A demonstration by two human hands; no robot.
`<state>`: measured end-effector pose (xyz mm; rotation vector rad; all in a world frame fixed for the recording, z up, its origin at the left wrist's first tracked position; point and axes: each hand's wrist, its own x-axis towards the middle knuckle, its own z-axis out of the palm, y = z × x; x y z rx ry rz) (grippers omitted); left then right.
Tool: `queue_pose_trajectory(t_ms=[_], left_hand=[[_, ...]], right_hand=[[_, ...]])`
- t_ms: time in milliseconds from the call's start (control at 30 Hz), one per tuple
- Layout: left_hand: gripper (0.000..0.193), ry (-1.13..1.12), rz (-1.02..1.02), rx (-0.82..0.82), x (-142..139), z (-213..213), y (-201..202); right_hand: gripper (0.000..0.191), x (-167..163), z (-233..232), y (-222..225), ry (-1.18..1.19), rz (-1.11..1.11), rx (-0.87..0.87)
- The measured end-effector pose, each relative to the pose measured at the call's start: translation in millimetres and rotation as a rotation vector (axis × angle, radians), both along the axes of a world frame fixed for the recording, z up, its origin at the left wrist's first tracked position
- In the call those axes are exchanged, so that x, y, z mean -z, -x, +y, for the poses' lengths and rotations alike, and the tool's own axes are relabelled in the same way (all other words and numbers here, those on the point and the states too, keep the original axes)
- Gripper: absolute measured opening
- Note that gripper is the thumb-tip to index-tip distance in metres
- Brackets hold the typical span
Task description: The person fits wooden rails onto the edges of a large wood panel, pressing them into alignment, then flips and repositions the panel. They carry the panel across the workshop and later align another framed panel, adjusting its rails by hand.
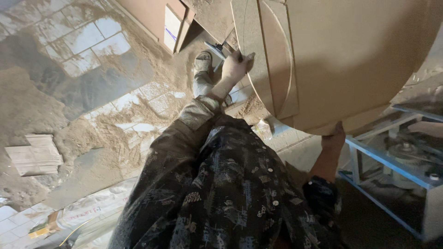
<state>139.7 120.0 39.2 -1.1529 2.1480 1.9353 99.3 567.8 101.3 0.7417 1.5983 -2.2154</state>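
fibreboard panel (350, 60): stiff, bulky, likely heavy; left hand (235, 67) clasps its far edge, right hand (333, 138) cups its near edge.

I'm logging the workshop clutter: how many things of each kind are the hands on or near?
Brown fibreboard panels with curved edges, gripped by left hand and right hand: 2
Blue metal frame: 1
Pale board stack on the floor: 1
Total: 4
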Motion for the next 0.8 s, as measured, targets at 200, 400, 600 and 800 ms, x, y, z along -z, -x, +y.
queue_pose_trajectory(t_ms=[200, 400, 600, 800], left_hand=[[0.057, 0.007, -0.008, 0.025, -1.6, -9.4, 16.6], [0.052, -0.046, 0.043, 0.090, -7.0, -18.0, 37.0], [0.058, 0.060, 0.045, 0.001, -7.8, -19.7, 41.4], [0.051, 0.042, 0.048, -0.002, -3.3, -23.2, 37.1]], right_hand=[[0.055, -0.6, -3.1, 4.0, -0.003, -0.054, 0.083], [0.052, -0.7, -4.6, 5.1, -0.005, 0.019, 0.014], [0.052, -1.4, -5.0, 5.8, 0.053, -0.028, 0.022], [0.053, 3.3, -2.5, -1.9, 0.011, -0.055, 0.053]])
